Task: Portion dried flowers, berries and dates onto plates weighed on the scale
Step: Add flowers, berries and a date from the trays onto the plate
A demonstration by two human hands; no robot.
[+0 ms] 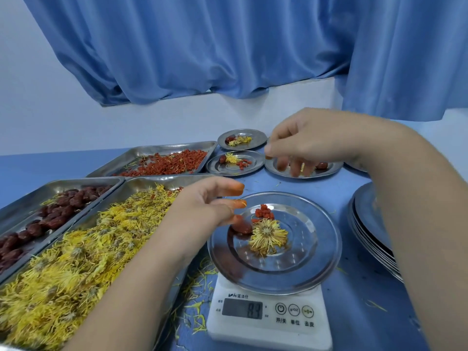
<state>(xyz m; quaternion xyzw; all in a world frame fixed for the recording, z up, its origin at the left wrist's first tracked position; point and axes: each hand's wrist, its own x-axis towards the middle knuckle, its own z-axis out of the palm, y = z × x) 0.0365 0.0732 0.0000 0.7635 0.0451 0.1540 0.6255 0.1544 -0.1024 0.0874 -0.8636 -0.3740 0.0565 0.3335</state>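
Your left hand [207, 206] hovers, fingers loose and empty, above the plate [316, 262] on the scale [268, 323]. The date [243, 228], berries [263, 211] and flower [268, 235] lie just beyond its fingertips. I cannot tell whether your right hand [309, 145] holds anything.

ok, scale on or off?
On. The scale has its display showing 83; decimal point unclear. A loaded plate sits on it.
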